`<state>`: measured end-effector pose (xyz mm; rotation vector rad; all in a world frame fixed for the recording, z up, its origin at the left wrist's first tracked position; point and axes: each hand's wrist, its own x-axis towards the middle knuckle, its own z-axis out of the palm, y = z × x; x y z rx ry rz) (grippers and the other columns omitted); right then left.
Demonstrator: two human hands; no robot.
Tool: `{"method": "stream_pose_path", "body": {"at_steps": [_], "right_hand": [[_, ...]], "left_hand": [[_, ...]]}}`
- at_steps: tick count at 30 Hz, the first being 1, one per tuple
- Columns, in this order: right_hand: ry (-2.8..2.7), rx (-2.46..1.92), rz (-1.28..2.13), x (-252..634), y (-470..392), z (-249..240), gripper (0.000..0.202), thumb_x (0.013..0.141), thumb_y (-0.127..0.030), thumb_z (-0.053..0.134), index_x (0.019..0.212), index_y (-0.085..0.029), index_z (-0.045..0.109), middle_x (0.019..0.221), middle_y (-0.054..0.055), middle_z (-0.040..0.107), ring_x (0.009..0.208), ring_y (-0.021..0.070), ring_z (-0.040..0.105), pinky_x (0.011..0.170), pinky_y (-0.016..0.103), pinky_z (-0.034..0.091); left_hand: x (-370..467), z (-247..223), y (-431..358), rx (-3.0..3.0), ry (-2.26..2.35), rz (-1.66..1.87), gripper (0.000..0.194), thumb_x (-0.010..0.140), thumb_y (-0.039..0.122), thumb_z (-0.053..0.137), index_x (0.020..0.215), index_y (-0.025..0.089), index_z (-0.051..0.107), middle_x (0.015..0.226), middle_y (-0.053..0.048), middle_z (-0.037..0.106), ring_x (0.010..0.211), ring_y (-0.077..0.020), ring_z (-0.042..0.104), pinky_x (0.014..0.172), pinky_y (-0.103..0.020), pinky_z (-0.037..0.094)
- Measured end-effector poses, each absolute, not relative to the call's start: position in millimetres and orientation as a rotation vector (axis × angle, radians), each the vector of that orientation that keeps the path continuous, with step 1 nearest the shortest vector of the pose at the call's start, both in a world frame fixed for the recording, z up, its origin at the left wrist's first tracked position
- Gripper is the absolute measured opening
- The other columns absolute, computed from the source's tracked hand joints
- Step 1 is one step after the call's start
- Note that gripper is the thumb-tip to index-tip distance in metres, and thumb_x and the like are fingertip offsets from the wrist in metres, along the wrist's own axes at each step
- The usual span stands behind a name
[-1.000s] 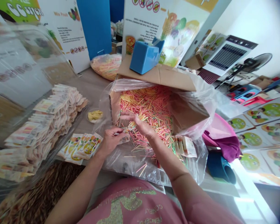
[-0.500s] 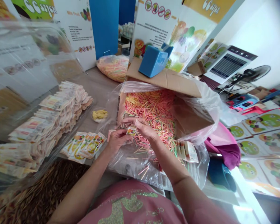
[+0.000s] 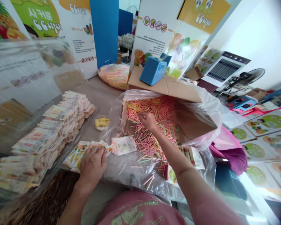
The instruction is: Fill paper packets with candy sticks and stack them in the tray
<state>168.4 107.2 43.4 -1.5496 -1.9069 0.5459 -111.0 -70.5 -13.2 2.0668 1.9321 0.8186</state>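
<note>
My left hand (image 3: pixel 93 162) lies palm down over a row of printed sachets (image 3: pixel 78 153) on the table, its fingertips bent at their right end; whether it grips one is hidden. Inside the open carton, my right hand (image 3: pixel 148 121) is closed, thumb and fingers together, just over the coloured sticks (image 3: pixel 159 109); anything between its fingertips is too small to make out. Between the hands lies a small stack of white sachets (image 3: pixel 124 145). A small round dish (image 3: pixel 102 122) of yellow pieces stands beyond my left hand.
A long pile of filled-looking sachets (image 3: pixel 58 125) covers the left side. A blue tape dispenser (image 3: pixel 153 70) sits on the carton flap (image 3: pixel 178 89). Clear plastic surrounds the carton. Magenta cloth (image 3: pixel 234 156) hangs at the right.
My hands have parted. The left moved down and left onto the printed sachets; the right moved up into the sticks. The sachet held between them now no longer shows there.
</note>
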Motion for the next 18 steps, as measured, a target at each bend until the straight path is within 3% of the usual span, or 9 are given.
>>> {"method": "stream_pose_path", "body": {"at_steps": [3,5,8,13,15,18], "right_hand": [[-2.069,-1.912,0.116,165,150,46,0.027,0.096,-0.024,0.056,0.092,-0.019,0.082,0.105,0.017,0.079,0.110,0.0326,0.069,0.097,0.042,0.048],[-2.123,-2.007,-0.017,154,174,43,0.023,0.093,-0.022,0.060,0.099,-0.017,0.083,0.112,0.022,0.077,0.121,0.0370,0.063,0.106,0.051,0.044],[-2.138,-2.053,-0.027,137,201,30,0.026,0.088,-0.014,0.064,0.107,-0.013,0.081,0.122,0.025,0.074,0.130,0.0403,0.055,0.114,0.063,0.037],[-1.986,-1.984,0.079,125,217,6,0.035,0.090,-0.010,0.054,0.119,-0.010,0.075,0.139,0.026,0.064,0.139,0.0411,0.046,0.118,0.072,0.026],[-1.851,-1.882,0.221,126,218,3,0.031,0.092,-0.014,0.054,0.115,-0.009,0.074,0.132,0.026,0.066,0.135,0.0396,0.048,0.117,0.071,0.028],[-1.785,-1.789,0.353,135,221,7,0.025,0.093,-0.028,0.061,0.105,-0.010,0.074,0.111,0.023,0.072,0.119,0.0363,0.059,0.109,0.063,0.041]], "left_hand": [[-116,-12,-71,2.212,2.179,0.617,0.041,0.093,0.025,0.050,0.127,0.020,0.071,0.109,-0.016,0.069,0.099,-0.0340,0.057,0.082,-0.045,0.048],[-103,-9,-67,2.281,2.162,0.595,0.045,0.094,0.025,0.051,0.136,0.021,0.067,0.121,-0.018,0.067,0.102,-0.0357,0.056,0.084,-0.048,0.047],[-72,-5,-57,2.404,1.867,0.577,0.039,0.094,0.025,0.054,0.130,0.022,0.070,0.128,-0.017,0.067,0.110,-0.0363,0.056,0.092,-0.051,0.047],[-34,-5,-38,2.467,1.548,0.265,0.030,0.088,0.011,0.056,0.111,0.018,0.074,0.117,-0.016,0.071,0.113,-0.0360,0.060,0.097,-0.051,0.045],[-31,-6,-37,2.476,1.556,0.207,0.030,0.090,0.009,0.051,0.107,0.018,0.075,0.112,-0.015,0.072,0.110,-0.0347,0.062,0.096,-0.050,0.045],[-34,-6,-39,2.488,1.553,0.240,0.030,0.092,0.010,0.049,0.106,0.019,0.074,0.109,-0.014,0.072,0.107,-0.0330,0.063,0.094,-0.049,0.045]]}}
